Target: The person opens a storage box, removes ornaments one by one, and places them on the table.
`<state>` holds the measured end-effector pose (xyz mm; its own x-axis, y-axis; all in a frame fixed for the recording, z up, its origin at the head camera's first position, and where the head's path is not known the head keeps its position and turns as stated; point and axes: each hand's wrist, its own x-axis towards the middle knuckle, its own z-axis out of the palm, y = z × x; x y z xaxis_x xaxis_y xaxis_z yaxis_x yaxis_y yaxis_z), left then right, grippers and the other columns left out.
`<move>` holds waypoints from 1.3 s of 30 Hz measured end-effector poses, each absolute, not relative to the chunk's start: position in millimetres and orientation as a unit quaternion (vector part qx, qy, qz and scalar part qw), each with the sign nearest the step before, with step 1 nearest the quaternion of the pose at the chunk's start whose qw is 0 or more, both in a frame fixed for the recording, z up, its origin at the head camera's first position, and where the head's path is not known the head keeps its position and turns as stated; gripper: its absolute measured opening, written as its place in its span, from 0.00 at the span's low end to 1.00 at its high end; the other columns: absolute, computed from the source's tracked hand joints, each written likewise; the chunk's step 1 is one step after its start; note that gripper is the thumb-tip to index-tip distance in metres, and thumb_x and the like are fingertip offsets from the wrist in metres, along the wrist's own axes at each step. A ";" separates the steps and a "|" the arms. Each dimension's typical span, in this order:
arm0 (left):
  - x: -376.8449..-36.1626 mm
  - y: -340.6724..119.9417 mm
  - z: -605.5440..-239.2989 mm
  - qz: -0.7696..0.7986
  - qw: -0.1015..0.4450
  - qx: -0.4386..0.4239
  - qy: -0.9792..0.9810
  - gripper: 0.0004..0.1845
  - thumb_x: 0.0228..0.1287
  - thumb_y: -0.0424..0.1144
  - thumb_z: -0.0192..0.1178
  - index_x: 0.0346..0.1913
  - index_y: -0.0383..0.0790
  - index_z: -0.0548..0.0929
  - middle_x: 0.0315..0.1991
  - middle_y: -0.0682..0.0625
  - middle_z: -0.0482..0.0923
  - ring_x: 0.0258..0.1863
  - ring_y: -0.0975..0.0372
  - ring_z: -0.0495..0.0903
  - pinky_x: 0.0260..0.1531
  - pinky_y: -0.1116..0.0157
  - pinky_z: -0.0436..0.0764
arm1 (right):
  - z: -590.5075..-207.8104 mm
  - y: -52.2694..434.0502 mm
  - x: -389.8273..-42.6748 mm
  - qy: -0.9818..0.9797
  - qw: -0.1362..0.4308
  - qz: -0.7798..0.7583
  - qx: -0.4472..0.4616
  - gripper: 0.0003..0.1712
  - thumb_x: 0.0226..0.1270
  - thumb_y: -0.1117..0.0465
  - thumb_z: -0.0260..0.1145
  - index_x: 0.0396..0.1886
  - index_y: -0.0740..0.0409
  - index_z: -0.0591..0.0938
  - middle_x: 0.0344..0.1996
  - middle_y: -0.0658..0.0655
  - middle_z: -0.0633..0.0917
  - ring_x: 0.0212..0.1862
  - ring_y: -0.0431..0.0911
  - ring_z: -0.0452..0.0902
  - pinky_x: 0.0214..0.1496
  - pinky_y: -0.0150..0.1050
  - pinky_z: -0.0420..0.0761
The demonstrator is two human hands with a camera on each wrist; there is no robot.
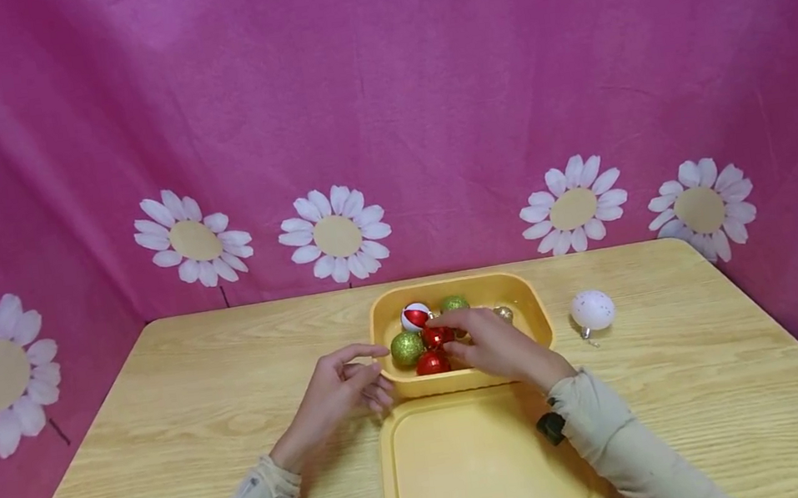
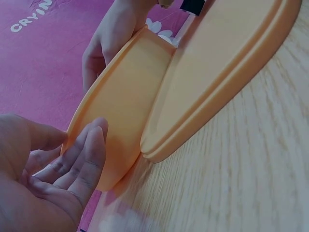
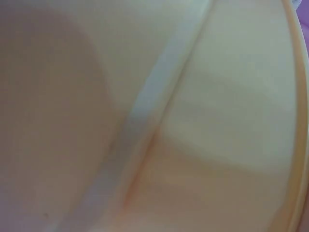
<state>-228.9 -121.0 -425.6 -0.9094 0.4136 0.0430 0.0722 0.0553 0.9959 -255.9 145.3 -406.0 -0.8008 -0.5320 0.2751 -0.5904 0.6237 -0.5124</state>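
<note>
A yellow plastic tub (image 1: 449, 284) stands mid-table and holds several baubles: a green glitter one (image 1: 407, 349), a red-and-white one (image 1: 415, 315), a second green one (image 1: 454, 303), a gold one (image 1: 503, 313) and a red one (image 1: 432, 362). My right hand (image 1: 450, 335) reaches into the tub, its thumb and fingers curled round another red bauble (image 1: 435, 334). My left hand (image 1: 380, 369) lies by the tub's left wall (image 2: 125, 106), fingers (image 2: 72, 164) relaxed and holding nothing. The right wrist view shows only blurred yellow plastic (image 3: 193, 121).
The tub's yellow lid (image 1: 473, 466) lies flat just in front of it, near the table's front edge. A white speckled bauble (image 1: 592, 310) sits on the wooden table (image 1: 166, 431) right of the tub. Pink cloth with daisies (image 1: 337, 236) hangs behind and beside the table.
</note>
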 end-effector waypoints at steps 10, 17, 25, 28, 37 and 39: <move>-230.3 -118.8 -425.3 0.675 0.133 0.168 0.706 0.17 0.74 0.29 0.53 0.61 0.25 0.75 0.35 0.30 0.84 0.26 0.58 0.86 0.29 0.61 0.87 | -405.6 148.4 -258.6 -0.905 0.011 0.293 0.307 0.13 0.62 0.66 0.71 0.46 0.58 0.85 0.38 0.52 0.86 0.42 0.46 0.79 0.47 0.43 0.79; -230.0 -118.3 -423.3 0.675 0.134 0.163 0.707 0.18 0.75 0.29 0.53 0.62 0.25 0.75 0.34 0.30 0.85 0.26 0.58 0.86 0.29 0.60 0.87 | -401.0 148.1 -258.2 -0.908 0.005 0.296 0.297 0.15 0.63 0.65 0.72 0.50 0.60 0.86 0.42 0.53 0.87 0.44 0.46 0.80 0.49 0.43 0.80; -229.2 -119.4 -423.9 0.676 0.135 0.163 0.706 0.18 0.75 0.31 0.53 0.63 0.25 0.74 0.35 0.30 0.84 0.26 0.58 0.86 0.29 0.60 0.87 | -393.5 152.1 -255.9 -0.903 0.013 0.323 0.282 0.18 0.63 0.63 0.73 0.53 0.59 0.85 0.46 0.53 0.86 0.46 0.46 0.79 0.51 0.45 0.80; -228.8 -119.7 -424.4 0.675 0.137 0.162 0.707 0.19 0.75 0.31 0.54 0.63 0.25 0.73 0.35 0.30 0.84 0.26 0.59 0.86 0.29 0.61 0.87 | -390.6 154.4 -254.6 -0.902 0.024 0.331 0.278 0.20 0.63 0.61 0.73 0.54 0.58 0.85 0.46 0.52 0.86 0.45 0.46 0.79 0.51 0.45 0.80; -227.7 -121.3 -426.8 0.673 0.142 0.167 0.707 0.19 0.75 0.31 0.53 0.63 0.25 0.73 0.34 0.31 0.84 0.26 0.59 0.85 0.28 0.61 0.87 | -386.4 161.5 -252.6 -0.896 0.028 0.362 0.257 0.22 0.64 0.63 0.72 0.58 0.57 0.83 0.50 0.55 0.86 0.47 0.47 0.81 0.53 0.50 0.81; -228.0 -121.9 -426.9 0.674 0.144 0.167 0.705 0.19 0.75 0.31 0.53 0.63 0.25 0.73 0.34 0.31 0.84 0.26 0.58 0.85 0.29 0.60 0.87 | -385.4 161.8 -252.4 -0.893 0.034 0.368 0.256 0.22 0.64 0.63 0.72 0.58 0.57 0.83 0.51 0.56 0.86 0.49 0.48 0.81 0.53 0.49 0.81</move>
